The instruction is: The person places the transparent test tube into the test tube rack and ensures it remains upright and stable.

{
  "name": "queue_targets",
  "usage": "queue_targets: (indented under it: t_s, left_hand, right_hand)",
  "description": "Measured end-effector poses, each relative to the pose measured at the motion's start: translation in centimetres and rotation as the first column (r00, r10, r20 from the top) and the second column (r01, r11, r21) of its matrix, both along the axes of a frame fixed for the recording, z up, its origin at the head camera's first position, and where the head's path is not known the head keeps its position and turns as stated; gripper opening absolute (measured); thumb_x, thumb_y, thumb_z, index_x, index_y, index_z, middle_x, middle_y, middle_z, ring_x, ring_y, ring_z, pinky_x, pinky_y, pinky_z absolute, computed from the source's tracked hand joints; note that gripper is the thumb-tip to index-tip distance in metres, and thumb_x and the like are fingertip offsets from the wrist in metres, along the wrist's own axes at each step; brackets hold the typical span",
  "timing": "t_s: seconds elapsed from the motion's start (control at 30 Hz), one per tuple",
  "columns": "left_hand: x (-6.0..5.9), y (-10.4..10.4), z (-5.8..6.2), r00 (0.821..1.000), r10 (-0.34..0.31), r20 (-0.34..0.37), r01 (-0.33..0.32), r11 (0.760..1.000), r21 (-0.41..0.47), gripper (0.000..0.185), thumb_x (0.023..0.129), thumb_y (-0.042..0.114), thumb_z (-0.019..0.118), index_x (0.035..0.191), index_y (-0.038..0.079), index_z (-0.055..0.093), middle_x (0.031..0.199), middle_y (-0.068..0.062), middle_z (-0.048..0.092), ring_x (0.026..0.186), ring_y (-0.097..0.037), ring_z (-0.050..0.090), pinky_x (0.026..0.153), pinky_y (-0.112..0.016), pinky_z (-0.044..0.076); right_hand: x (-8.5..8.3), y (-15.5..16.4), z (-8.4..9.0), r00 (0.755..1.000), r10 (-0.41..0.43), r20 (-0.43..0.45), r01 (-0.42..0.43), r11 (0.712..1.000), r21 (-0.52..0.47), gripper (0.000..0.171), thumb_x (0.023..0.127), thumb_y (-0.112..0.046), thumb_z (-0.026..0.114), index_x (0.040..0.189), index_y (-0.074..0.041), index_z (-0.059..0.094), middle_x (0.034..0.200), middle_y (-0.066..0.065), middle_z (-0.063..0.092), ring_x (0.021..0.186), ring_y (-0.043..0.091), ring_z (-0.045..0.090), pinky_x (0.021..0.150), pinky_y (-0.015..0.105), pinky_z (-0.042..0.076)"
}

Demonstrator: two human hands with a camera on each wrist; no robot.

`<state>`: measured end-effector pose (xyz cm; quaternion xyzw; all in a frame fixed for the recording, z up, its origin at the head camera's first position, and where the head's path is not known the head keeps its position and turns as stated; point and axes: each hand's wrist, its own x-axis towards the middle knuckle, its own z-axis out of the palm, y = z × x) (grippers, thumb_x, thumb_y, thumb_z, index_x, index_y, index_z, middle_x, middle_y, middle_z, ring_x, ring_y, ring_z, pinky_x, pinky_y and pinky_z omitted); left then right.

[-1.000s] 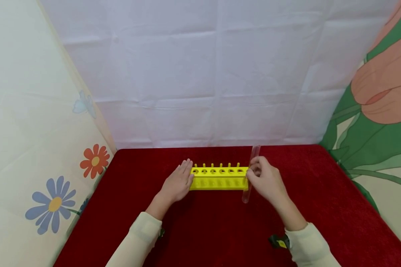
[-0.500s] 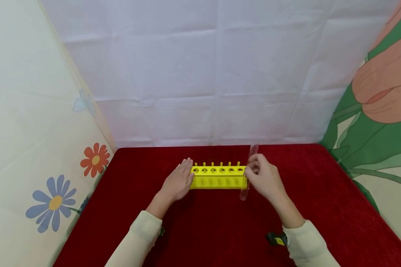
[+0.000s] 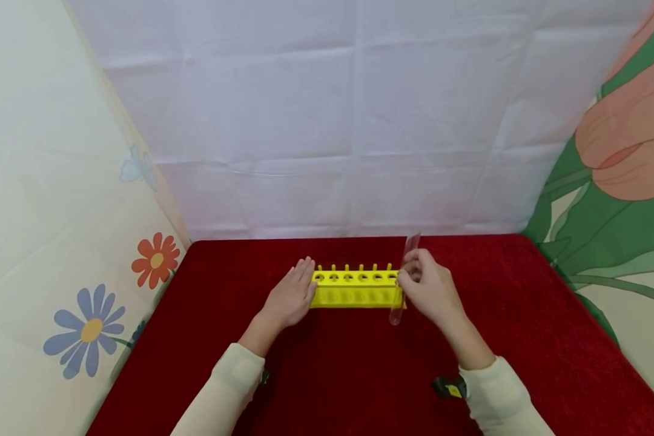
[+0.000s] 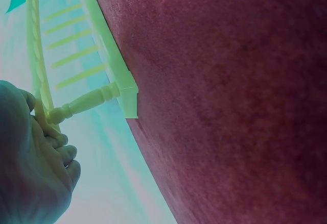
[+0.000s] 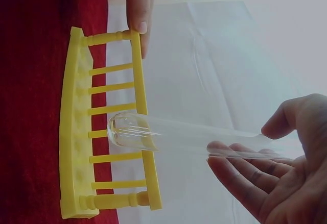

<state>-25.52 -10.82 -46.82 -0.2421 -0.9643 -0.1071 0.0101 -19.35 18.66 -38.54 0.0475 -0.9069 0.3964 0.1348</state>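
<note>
A yellow test tube rack [image 3: 360,297] stands on the red cloth, a row of holes along its top rail and a row of pegs behind. My left hand [image 3: 291,297] holds the rack's left end; in the left wrist view its thumb and fingers [image 4: 69,157] lie on either side of the top rail. My right hand [image 3: 433,290] pinches a clear glass test tube [image 3: 396,312] between thumb and fingers. The tube is tilted, its rounded end low and toward me in the head view, overlapping the rack's right end. In the right wrist view that rounded end [image 5: 125,129] overlaps the top rail.
Red velvet cloth [image 3: 332,375] covers the table. A creased white sheet [image 3: 305,121] hangs behind it, with flower-printed panels [image 3: 114,315] at the sides. Dark straps [image 3: 449,387] show at both wrists.
My right hand has moved the test tube slightly left, so it overlaps more of the rack's right end. The left hand has stayed at the rack's left end.
</note>
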Motion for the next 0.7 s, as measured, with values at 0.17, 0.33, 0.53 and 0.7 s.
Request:
queue_targets:
  t_s: [0.17, 0.33, 0.53, 0.7]
  left_hand:
    - [-0.01, 0.02, 0.03, 1.000, 0.001, -0.002, -0.001, 1.000, -0.004, 0.058, 0.112, 0.033, 0.026, 0.161, 0.001, 0.020, 0.168, -0.013, 0.019, 0.155, -0.028, 0.018, 0.126, -0.040, 0.019]
    - [0.07, 0.03, 0.06, 1.000, 0.000, -0.005, 0.000, 1.000, -0.003, 0.058, 0.112, 0.033, 0.026, 0.161, 0.001, 0.020, 0.168, -0.013, 0.021, 0.155, -0.028, 0.018, 0.126, -0.041, 0.019]
    - [0.02, 0.05, -0.05, 1.000, -0.002, -0.010, 0.002, 1.000, 0.003, 0.058, 0.112, 0.032, 0.027, 0.160, 0.000, 0.021, 0.167, -0.014, 0.021, 0.155, -0.029, 0.019, 0.126, -0.041, 0.020]
    - [0.02, 0.09, -0.03, 1.000, 0.003, -0.012, -0.003, 1.000, 0.000, 0.058, 0.112, 0.031, 0.027, 0.160, 0.000, 0.022, 0.167, -0.015, 0.022, 0.155, -0.028, 0.018, 0.126, -0.041, 0.019]
  right_hand:
    - [-0.11, -0.04, -0.08, 1.000, -0.003, -0.010, 0.003, 1.000, -0.002, 0.023, 0.091, -0.012, 0.059, 0.113, -0.005, 0.058, 0.095, 0.007, 0.075, 0.085, 0.020, 0.070, 0.074, 0.029, 0.053]
    - [-0.16, -0.03, -0.22, 1.000, -0.008, -0.017, 0.008, 1.000, -0.003, 0.023, 0.091, -0.012, 0.059, 0.113, -0.005, 0.058, 0.094, 0.007, 0.075, 0.085, 0.020, 0.070, 0.073, 0.028, 0.052]
    - [-0.23, -0.07, -0.29, 1.000, -0.009, -0.020, 0.009, 1.000, -0.005, 0.024, 0.091, -0.012, 0.059, 0.113, -0.005, 0.058, 0.094, 0.007, 0.075, 0.084, 0.020, 0.070, 0.073, 0.028, 0.053]
    - [-0.27, -0.24, -0.17, 1.000, -0.004, -0.022, 0.003, 1.000, -0.008, 0.024, 0.090, -0.012, 0.059, 0.113, -0.004, 0.058, 0.094, 0.008, 0.075, 0.085, 0.021, 0.071, 0.074, 0.029, 0.053]
